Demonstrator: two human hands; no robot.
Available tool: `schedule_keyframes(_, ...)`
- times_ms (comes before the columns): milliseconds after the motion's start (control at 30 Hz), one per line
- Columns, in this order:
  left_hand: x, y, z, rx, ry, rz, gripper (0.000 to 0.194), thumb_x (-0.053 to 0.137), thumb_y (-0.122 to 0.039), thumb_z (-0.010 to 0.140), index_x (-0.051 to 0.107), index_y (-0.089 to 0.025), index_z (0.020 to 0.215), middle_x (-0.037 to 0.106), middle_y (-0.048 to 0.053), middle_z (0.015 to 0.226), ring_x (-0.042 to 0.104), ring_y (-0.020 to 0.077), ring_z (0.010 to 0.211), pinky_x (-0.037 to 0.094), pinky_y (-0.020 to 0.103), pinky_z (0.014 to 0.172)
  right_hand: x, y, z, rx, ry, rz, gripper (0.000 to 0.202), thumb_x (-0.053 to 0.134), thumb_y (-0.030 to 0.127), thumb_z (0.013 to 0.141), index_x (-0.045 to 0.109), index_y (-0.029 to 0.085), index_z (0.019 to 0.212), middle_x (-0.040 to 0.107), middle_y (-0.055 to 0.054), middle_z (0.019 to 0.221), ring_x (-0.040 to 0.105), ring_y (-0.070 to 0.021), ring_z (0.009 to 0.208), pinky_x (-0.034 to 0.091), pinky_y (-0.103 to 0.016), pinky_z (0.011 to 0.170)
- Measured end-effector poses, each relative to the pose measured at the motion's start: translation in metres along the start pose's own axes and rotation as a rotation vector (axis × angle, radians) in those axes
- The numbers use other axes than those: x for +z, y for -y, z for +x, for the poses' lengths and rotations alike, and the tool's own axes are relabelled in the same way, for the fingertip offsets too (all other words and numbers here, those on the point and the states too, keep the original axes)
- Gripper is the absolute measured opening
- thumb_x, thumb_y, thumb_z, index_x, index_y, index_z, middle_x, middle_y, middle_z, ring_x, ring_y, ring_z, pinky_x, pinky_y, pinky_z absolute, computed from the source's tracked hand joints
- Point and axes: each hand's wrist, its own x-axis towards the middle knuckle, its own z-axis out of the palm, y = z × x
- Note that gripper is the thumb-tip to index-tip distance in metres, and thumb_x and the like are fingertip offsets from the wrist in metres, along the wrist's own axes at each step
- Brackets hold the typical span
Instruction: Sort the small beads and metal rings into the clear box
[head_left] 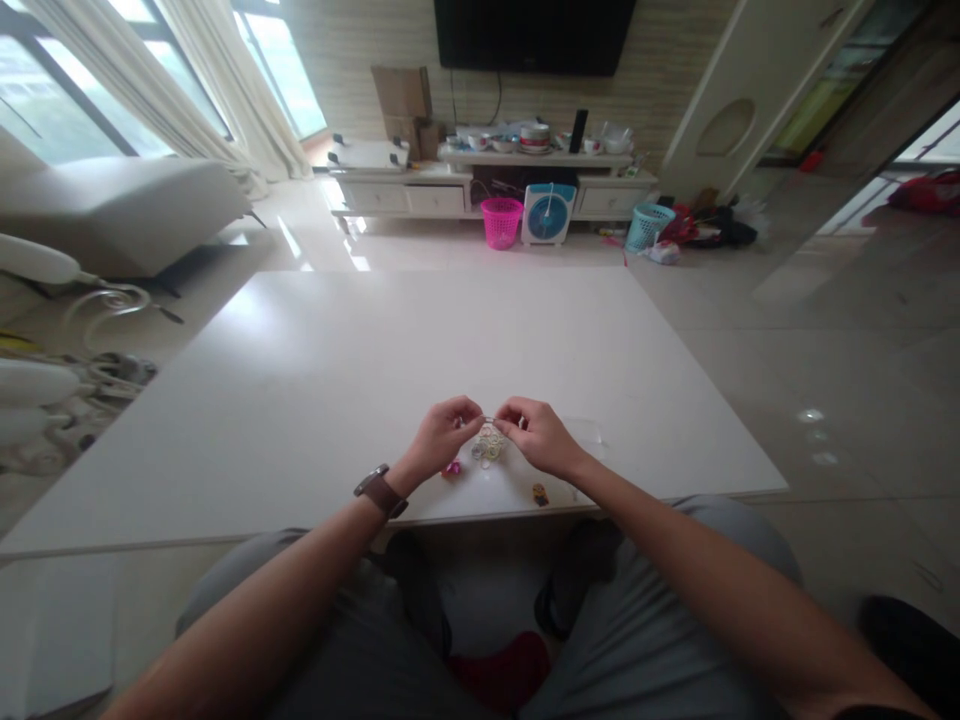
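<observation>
Head view, left grip: my left hand [448, 432] pinches one end of a small thin piece [488, 419].
Right grip: my right hand [537, 434] pinches its other end.
Thin piece: between my fingertips, over the bench [375, 360] — exact form too small to tell.
Ring pile: small loops [489, 448], just below my hands.
Around: pink item [452, 467], yellow-and-dark figure [540, 495].
Step in hand: two-handed fingertip work; any move calls for light, even pressure — my judgement.

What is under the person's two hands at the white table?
Below the left hand and right hand, which pinch a thin item, a pile of small pale loops shows, with a pink piece nearby. What the fingers cover cannot be seen.
</observation>
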Motion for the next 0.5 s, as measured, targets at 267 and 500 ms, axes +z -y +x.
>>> schedule_keyframes(267,0.005,-0.005,-0.010,0.047,0.139,-0.007,0.025,0.059,-0.036,0.089,0.062,-0.015,0.076,0.061,0.000,0.071,0.051,0.0119,0.068,0.041,0.024,0.063,0.007,-0.011,0.003,0.113,-0.024,-0.198,0.011,0.061,0.023,0.082,0.068,0.019,0.075,0.067,0.000,0.071,0.057,-0.0139,0.068,0.040,-0.026,0.065)
schedule_keyframes(500,0.005,-0.003,-0.008,-0.084,0.238,-0.083,0.026,0.060,-0.042,0.089,0.061,-0.016,0.082,0.059,-0.001,0.066,0.051,0.0106,0.058,0.037,0.020,0.050,0.006,-0.020,0.018,0.160,-0.041,-0.392,0.012,0.057,0.019,0.081,0.069,0.021,0.079,0.070,-0.001,0.079,0.058,-0.0163,0.073,0.038,-0.027,0.065)
